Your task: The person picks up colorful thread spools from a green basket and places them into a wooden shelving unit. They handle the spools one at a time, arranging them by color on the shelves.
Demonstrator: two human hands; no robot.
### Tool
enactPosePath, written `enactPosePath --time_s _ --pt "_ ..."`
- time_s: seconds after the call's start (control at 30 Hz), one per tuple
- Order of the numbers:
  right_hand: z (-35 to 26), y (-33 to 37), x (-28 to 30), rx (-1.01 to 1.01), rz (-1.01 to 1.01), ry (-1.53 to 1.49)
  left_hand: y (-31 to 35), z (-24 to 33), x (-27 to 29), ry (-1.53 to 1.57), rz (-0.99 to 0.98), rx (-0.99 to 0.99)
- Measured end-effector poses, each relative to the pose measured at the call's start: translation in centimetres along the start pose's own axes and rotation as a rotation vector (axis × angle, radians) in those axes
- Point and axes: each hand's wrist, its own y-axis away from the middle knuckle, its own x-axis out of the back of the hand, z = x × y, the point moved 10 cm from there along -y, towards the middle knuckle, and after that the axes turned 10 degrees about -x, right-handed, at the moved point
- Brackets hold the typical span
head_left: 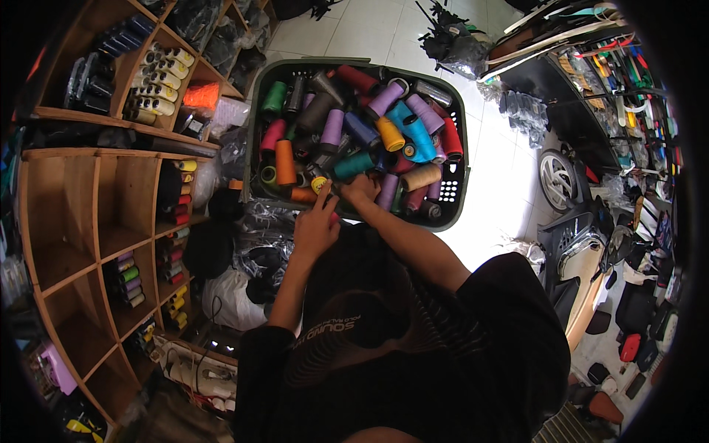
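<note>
A dark green plastic basket (pixel 461 184) holds a heap of thread cones in many colours. Over its near rim, my left hand (pixel 317 225) reaches in with its fingers bent forward. Its fingertips are beside the yellow end of a cone (pixel 318 184). A bit of something pink (pixel 334 218) shows at the palm, mostly hidden by the hand. Just to the right, my right hand (pixel 360 190) has curled fingers among the cones, below a teal cone (pixel 354 165). What those fingers grip is hidden. An orange cone (pixel 284 162) stands left of my hands, and a tan cone (pixel 420 177) lies to their right.
Wooden cubby shelves (pixel 96 255) with thread cones in some compartments line the left side. Plastic bags (pixel 236 299) crowd the floor beside the basket. At right are a small wheel (pixel 557 177), a motorbike-like body (pixel 583 258) and a rack of colourful strips (pixel 628 96).
</note>
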Motion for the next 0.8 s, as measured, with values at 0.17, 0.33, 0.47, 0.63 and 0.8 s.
enactPosePath --time_s 0.17,0.33,0.47,0.63,0.8 --pt "2.4 -2.3 -1.3 -0.125 0.033 -0.033 -0.1 0.1 -0.1 -0.006 -0.024 0.0" --pt "2.2 -0.9 1.3 -0.098 0.068 -0.182 0.0 -0.1 -0.3 0.003 -0.044 0.028" --pt "1.9 -0.1 4.4 0.023 0.126 -0.302 0.0 -0.2 -0.5 0.032 -0.068 0.049" --pt "2.9 1.0 8.3 0.202 0.193 -0.288 0.1 -0.5 -0.4 0.052 0.035 -0.006" --pt "5.1 3.5 12.7 0.3 0.22 -0.412 -0.2 -1.9 0.1 0.283 0.069 0.094"
